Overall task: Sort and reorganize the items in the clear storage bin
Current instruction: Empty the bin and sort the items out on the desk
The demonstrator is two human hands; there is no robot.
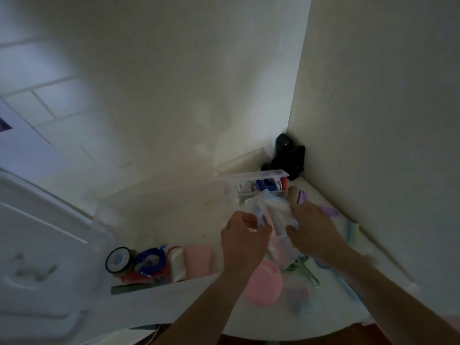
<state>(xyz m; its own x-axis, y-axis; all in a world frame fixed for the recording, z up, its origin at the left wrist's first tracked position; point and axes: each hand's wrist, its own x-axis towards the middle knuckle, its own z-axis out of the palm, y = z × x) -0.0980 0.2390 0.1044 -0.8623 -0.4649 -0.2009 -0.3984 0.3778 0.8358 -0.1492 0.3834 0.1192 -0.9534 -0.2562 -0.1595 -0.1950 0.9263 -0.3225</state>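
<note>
The clear storage bin lies on a white surface. Along its near wall sit a round black-rimmed tin, a blue coiled cable, a white and red pouch and a pink cup. Above the bin's right end I hold a clear plastic bag with white and blue contents. My left hand pinches its left edge. My right hand grips its right side.
A small clear organizer box with blue and red bits stands behind the bag. A black device fills the wall corner. The bin lid lies at left. A pink round case, green clip and purple items lie around.
</note>
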